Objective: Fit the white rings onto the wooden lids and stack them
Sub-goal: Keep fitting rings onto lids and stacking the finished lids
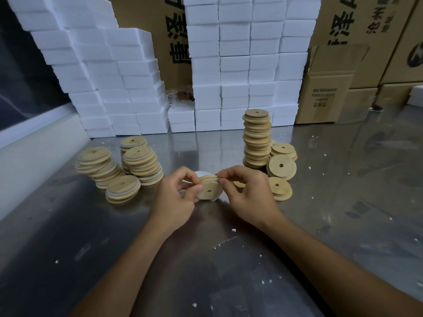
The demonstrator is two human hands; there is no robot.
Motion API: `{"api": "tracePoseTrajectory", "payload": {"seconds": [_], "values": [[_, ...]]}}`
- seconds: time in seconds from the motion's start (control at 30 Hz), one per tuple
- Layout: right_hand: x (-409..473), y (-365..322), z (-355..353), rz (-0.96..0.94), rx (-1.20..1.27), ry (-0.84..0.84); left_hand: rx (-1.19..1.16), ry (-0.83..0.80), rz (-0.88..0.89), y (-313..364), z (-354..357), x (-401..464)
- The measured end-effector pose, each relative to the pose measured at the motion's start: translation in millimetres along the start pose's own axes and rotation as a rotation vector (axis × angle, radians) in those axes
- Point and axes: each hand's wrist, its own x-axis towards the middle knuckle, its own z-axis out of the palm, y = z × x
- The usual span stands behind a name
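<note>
– What is the table (229,271) looking like?
– Brushed metal, glossy, throwing back dull reflections and carrying white crumbs (233,230).
– And the lids (256,138)?
– Pale wood, matt, sanded smooth; the one being held, lid (209,191), is showing a faint grain.
– The ring (201,173)?
– White, smooth, looking like soft plastic or rubber.
– Behind?
– Blocks (233,65) of white foam, grainy and matt, and boxes (325,97) of brown cardboard, dull, printed in black.
</note>
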Motion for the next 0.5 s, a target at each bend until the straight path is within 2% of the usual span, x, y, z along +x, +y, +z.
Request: {"api": "tracePoseTrajectory", "payload": {"seconds": [0.2, 0.37, 0.5], "values": [[-0.2, -1.1, -1.3, 0.017, 0.014, -0.031, -0.118, 0.022, -0.095, 0.7, 1.4, -0.2], [-1.5, 0.5, 0.4, 0.152, 0.124, -0.056, -0.243, 0.026, -0.18, 2.0, 3.9, -1.9], [-0.3, 1.0, 0.8, 0.18, 0.138, -0.075, -0.24, 0.062, -0.203, -0.8, 1.6, -0.7]]}}
